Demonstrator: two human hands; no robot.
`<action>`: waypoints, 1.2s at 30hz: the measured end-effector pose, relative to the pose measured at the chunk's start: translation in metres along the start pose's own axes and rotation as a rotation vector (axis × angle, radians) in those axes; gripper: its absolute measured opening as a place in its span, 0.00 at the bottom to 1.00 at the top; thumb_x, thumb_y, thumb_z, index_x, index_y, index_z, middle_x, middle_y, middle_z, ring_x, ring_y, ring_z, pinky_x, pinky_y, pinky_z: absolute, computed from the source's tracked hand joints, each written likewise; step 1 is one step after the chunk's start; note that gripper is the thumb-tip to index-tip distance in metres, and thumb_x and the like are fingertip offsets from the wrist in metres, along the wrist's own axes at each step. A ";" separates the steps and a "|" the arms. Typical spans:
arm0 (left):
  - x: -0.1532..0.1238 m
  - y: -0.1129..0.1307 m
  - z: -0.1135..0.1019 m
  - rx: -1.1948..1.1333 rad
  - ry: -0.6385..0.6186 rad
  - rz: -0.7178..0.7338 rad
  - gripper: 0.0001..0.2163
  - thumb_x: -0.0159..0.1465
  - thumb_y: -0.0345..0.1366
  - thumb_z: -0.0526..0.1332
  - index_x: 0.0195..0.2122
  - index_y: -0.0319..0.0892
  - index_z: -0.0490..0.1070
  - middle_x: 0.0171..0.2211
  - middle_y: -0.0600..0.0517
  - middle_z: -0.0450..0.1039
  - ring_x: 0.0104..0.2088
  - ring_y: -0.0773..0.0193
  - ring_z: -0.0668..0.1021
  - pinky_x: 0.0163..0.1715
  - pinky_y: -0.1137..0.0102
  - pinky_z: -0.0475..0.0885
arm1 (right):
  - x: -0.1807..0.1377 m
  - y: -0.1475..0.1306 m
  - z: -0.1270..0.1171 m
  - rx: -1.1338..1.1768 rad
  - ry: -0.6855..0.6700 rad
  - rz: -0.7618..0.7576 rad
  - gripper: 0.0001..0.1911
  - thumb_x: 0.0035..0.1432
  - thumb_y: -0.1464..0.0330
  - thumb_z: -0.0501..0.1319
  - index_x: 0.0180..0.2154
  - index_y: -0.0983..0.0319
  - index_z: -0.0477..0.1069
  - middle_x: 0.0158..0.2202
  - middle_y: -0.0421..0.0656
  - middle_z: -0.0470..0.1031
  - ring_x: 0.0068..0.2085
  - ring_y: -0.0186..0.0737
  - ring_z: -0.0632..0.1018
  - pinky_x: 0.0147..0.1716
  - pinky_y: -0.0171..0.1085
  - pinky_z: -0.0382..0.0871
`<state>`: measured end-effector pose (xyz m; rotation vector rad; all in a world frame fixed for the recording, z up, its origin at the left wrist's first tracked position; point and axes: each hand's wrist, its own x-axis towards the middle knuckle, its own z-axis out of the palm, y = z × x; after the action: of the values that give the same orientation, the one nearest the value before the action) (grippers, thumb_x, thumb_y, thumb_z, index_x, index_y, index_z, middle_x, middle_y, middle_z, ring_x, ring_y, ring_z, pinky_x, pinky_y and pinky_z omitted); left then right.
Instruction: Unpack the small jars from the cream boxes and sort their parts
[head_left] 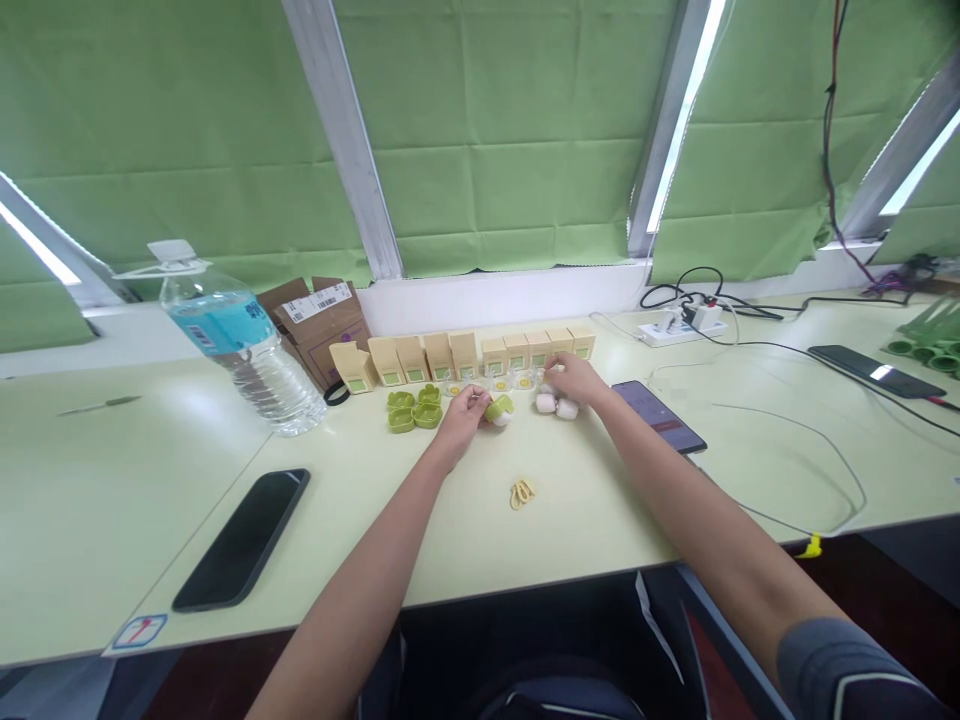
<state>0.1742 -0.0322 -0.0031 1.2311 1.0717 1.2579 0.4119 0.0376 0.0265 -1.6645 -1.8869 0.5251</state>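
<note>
My left hand is closed around a small green and white case held just above the pale green table. My right hand reaches further back with curled fingers, touching small white pieces that lie in front of a row of small beige boxes. Several green clover-shaped lids lie left of my left hand. Small clear round items with yellow centres sit before the boxes. What my right fingers hold is too small to name.
A large water bottle stands at left beside a cardboard box. A black phone lies front left and another phone right of my right arm. Yellow rubber bands lie near the front. A power strip, cables and a third phone lie right.
</note>
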 end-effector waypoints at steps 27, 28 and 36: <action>-0.002 0.011 0.002 -0.014 0.113 0.072 0.13 0.58 0.46 0.67 0.32 0.41 0.70 0.28 0.54 0.72 0.28 0.66 0.74 0.30 0.72 0.71 | -0.070 -0.048 0.048 0.428 -0.204 -0.262 0.33 0.55 0.51 0.67 0.56 0.56 0.61 0.48 0.47 0.76 0.40 0.42 0.80 0.42 0.43 0.74; -0.001 0.011 0.002 -0.033 0.124 0.076 0.14 0.58 0.46 0.67 0.32 0.41 0.70 0.28 0.54 0.72 0.28 0.66 0.74 0.30 0.72 0.71 | -0.069 -0.048 0.048 0.439 -0.215 -0.252 0.32 0.55 0.51 0.67 0.54 0.56 0.61 0.46 0.46 0.77 0.41 0.42 0.81 0.42 0.42 0.74; 0.000 0.010 0.002 -0.137 0.092 0.070 0.16 0.57 0.47 0.68 0.32 0.41 0.67 0.29 0.55 0.71 0.29 0.68 0.74 0.32 0.72 0.72 | -0.068 -0.047 0.050 0.437 -0.212 -0.256 0.25 0.55 0.49 0.66 0.44 0.56 0.62 0.37 0.40 0.80 0.39 0.43 0.80 0.38 0.41 0.72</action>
<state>0.1749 -0.0333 0.0073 1.1247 0.9977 1.4297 0.3487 -0.0330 0.0073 -1.1047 -1.9206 0.9552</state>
